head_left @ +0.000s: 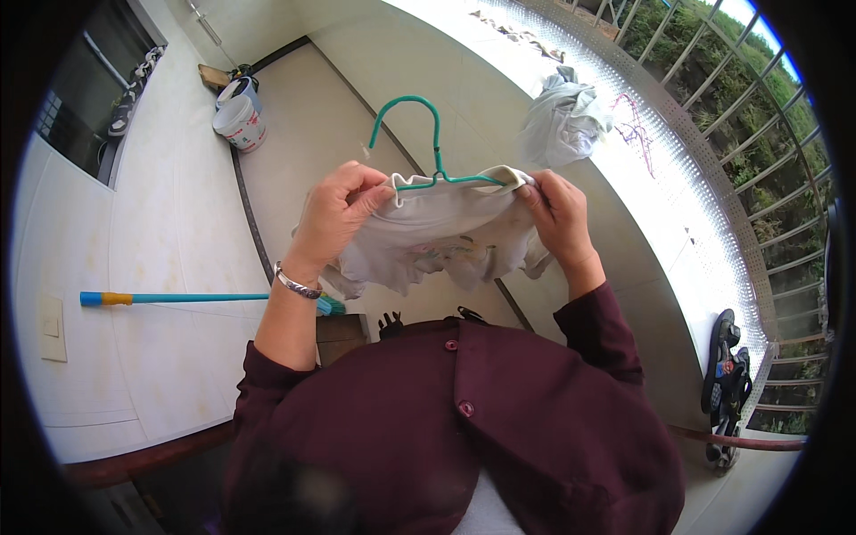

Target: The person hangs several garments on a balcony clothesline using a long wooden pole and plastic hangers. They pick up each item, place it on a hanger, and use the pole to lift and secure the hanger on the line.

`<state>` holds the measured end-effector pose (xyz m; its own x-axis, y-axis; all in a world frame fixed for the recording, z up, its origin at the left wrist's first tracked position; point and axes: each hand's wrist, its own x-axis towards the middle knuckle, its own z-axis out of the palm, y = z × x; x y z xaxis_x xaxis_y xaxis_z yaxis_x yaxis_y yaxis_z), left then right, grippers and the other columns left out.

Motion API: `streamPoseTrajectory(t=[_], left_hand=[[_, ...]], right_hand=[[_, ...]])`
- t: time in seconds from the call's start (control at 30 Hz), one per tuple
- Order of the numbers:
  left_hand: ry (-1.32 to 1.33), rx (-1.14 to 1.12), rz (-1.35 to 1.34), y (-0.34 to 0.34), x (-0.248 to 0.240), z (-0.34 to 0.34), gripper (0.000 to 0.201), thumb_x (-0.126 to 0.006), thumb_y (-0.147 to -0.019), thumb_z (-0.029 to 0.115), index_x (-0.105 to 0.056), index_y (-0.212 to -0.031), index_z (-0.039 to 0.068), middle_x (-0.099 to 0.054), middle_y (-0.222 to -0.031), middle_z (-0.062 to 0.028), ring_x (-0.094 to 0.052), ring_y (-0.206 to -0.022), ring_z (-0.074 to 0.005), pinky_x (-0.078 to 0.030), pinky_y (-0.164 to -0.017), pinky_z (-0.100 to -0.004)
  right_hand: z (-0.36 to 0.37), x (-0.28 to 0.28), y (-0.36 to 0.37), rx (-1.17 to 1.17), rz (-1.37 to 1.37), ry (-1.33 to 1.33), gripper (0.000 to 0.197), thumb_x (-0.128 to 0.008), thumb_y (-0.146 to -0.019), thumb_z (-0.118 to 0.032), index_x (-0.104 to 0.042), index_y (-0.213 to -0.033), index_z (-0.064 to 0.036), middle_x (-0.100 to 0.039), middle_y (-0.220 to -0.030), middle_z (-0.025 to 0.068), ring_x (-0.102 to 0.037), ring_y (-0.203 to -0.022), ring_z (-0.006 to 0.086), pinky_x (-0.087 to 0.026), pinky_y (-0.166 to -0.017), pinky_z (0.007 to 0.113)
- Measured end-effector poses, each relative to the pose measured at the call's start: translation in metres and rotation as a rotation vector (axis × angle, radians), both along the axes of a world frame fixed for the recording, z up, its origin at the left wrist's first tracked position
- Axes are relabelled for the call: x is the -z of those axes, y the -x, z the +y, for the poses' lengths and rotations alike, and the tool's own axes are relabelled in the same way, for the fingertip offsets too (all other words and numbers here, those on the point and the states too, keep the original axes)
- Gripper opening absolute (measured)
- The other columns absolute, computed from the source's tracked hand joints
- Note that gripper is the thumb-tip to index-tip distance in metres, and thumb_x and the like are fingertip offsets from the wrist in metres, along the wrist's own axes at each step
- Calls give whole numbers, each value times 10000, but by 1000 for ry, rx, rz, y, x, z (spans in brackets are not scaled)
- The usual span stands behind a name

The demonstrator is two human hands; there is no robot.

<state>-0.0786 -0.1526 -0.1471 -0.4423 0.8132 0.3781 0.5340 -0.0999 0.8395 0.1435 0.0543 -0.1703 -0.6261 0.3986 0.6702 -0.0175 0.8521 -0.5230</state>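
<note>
A pale, light-coloured shirt (437,236) hangs in front of me on a green clothes hanger (437,134), whose hook points up and curls to the left. Pinched in my left hand (343,209) is the left side of the shirt's neckline. My right hand (560,214) grips the neckline's other side, thumb on top, close to the hanger's right arm. Folds of fabric droop below both hands, with a faint print on the front. The hanger's shoulders are mostly hidden inside the shirt.
A bundle of grey cloth (569,116) lies on the ledge at the right, near pink string (635,134) and a barred window. Dark sandals (727,374) rest further down that ledge. White buckets (239,123) stand far left; a blue broom handle (178,299) crosses at left.
</note>
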Motion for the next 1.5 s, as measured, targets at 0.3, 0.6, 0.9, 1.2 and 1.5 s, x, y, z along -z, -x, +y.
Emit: streamPoseTrajectory(t=[0.3, 0.6, 0.9, 1.2, 1.5], left_hand=[[38, 287, -86, 18, 1, 27, 189, -785, -770, 125, -641, -842, 27, -466, -765, 41, -418, -667, -57, -358, -598, -186], [29, 456, 210, -38, 39, 81, 139, -701, -848, 113, -607, -826, 13, -521, -764, -15, -462, -630, -105, -398, -567, -254], [-277, 749, 90, -133, -19, 117, 118, -666, -871, 66, -577, -840, -4, -460, -752, -6, -396, -628, -90, -357, -557, -229], [-500, 914, 254, -215, -58, 117, 80, -646, -810, -49, -598, -854, -4, -525, -756, -53, -511, -652, -140, -412, -568, -254], [-210, 996, 297, -303, -17, 155, 66, -669, -839, 41, -610, -835, 12, -507, -700, -51, -476, -584, -149, -385, -532, -268]], right_hand=[[-8, 43, -102, 274, 7, 422, 327, -612, -926, -339, -547, -820, -36, -496, -701, -4, -448, -666, 92, -401, -604, 237], [-76, 47, -176, 894, -89, -45, 358, -540, -973, -275, -466, -715, -38, -425, -624, 86, -410, -550, 229, -375, -524, 307], [-122, -42, -227, 1139, -131, -493, 156, -663, -846, -229, -596, -877, -92, -592, -784, 36, -568, -753, 226, -433, -717, 360], [-168, -71, -272, 1193, -55, -670, 195, -701, -757, -108, -633, -938, -80, -592, -754, 27, -555, -655, 211, -418, -651, 331], [-155, 12, -386, 1211, 119, 71, 488, -691, -804, -450, -617, -1109, -76, -642, -987, 71, -571, -970, 252, -438, -876, 364]])
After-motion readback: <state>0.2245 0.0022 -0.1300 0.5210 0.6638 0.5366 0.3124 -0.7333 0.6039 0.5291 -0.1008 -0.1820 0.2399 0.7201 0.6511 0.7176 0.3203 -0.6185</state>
